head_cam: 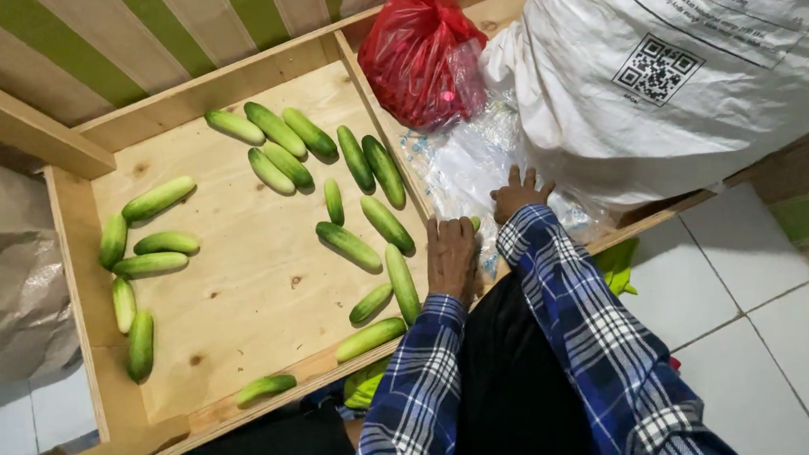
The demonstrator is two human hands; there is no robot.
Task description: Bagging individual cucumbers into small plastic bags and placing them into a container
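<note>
Cucumbers sorted at the wooden tray

Our left hand [450, 256] rests flat, holding nothing, by a firm, smooth cucumber [402, 282], best gripped mid-length; our right hand [519, 193] presses, fingers spread, on the soft plastic bag [462, 164], near right.

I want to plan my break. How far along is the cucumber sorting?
Done: many cucumbers lie loose in the wooden tray. In hand: the left hand and right hand are at the clear bag. Left: how much the bag and white sack hold is hidden.
</note>
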